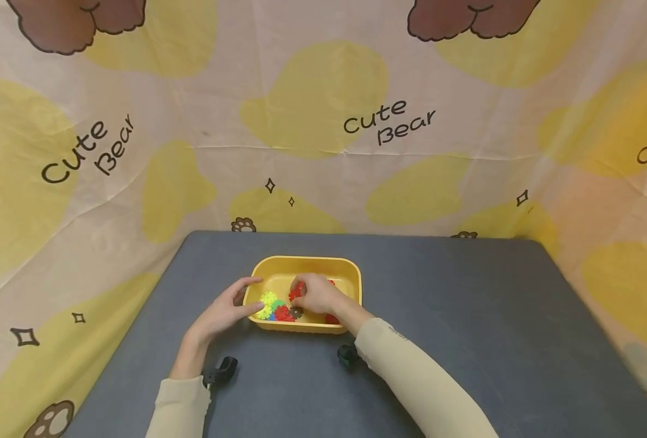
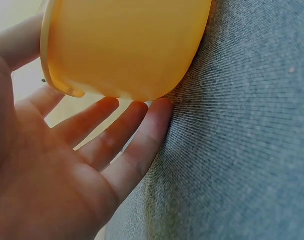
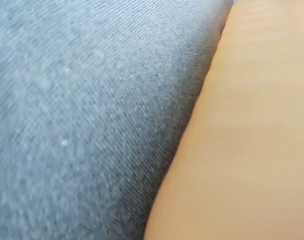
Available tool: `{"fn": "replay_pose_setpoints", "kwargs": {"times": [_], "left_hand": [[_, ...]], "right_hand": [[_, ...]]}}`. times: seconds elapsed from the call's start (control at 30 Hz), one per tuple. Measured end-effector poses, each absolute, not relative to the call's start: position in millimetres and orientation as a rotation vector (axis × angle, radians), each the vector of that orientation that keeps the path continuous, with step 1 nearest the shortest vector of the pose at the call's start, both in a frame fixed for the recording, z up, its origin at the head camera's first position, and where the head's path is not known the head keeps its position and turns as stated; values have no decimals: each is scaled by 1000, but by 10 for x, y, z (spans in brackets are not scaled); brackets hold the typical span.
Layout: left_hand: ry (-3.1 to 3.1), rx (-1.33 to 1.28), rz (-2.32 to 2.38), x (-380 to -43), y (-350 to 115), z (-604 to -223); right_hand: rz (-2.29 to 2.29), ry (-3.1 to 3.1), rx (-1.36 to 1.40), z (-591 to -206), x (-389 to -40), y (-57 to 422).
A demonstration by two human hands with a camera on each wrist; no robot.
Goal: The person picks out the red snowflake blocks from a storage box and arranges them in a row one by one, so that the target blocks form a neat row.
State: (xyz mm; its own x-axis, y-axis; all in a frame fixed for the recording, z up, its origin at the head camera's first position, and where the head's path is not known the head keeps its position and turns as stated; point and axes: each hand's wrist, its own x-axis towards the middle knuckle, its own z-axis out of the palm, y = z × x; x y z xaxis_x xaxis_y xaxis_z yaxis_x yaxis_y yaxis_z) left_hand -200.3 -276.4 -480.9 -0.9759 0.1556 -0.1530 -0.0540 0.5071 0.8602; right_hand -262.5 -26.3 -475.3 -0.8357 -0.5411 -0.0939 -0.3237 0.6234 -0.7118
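Note:
A yellow plastic bin (image 1: 312,260) stands on the grey table. Inside lie small notched discs: yellow-green discs (image 1: 269,298) at its left end, a red disc (image 1: 282,313) near the front wall, plus green, blue and dark ones. My left hand (image 1: 222,313) holds the bin's left end, thumb and forefinger reaching over the rim. In the left wrist view the other fingertips (image 2: 109,103) meet its outer wall. Down in the bin, my right hand (image 1: 320,295) pinches a red notched disc (image 1: 295,293) between thumb and fingers. The right wrist view shows only the bin's ribbed outer wall (image 3: 252,140) and tabletop.
Grey cloth-like tabletop (image 1: 444,292) surrounds the bin. Black wrist cameras (image 1: 225,370) hang under both forearms, close to the table. Behind the table's far edge hangs a patterned curtain (image 1: 323,176) with bear prints and lettering.

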Motion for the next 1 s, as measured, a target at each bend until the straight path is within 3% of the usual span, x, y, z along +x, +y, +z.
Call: {"fn": "replay_pose_setpoints", "kwargs": {"times": [0.47,1.0], "left_hand": [[2540,95,1472,-2013,-2766,-4803],[2530,111,1488,-2013,-2762,-4817]], "right_hand": [[-1152,2463,-828,-4431,-2459,80],[-1298,2555,-862,-4216,-2294,816]]}}
